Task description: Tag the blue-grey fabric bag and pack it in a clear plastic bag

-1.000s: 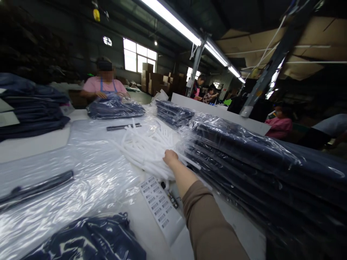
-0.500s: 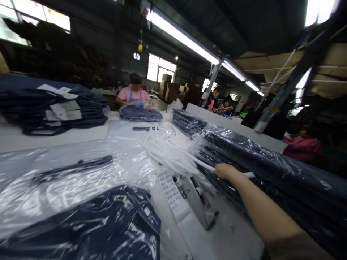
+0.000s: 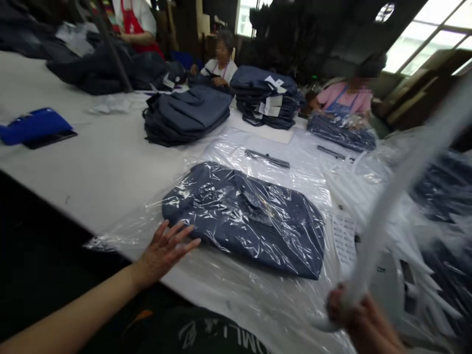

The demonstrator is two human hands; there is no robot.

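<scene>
Left hand (image 3: 167,248) spread flat, fingers wide, touching clear plastic beside bagged navy garment (image 3: 245,216) on table (image 3: 92,167). Right hand (image 3: 348,312) clenched on blurred white strip (image 3: 398,187). Label sheet (image 3: 344,238) print unreadable.

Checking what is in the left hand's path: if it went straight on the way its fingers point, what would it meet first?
Probably the bagged navy garment: the left hand lies open on the clear plastic, fingers aimed at its near corner.

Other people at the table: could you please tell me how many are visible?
3: a red-aproned person far left, a white-shirted person centre, a pink-shirted person right; others may be hidden.
</scene>
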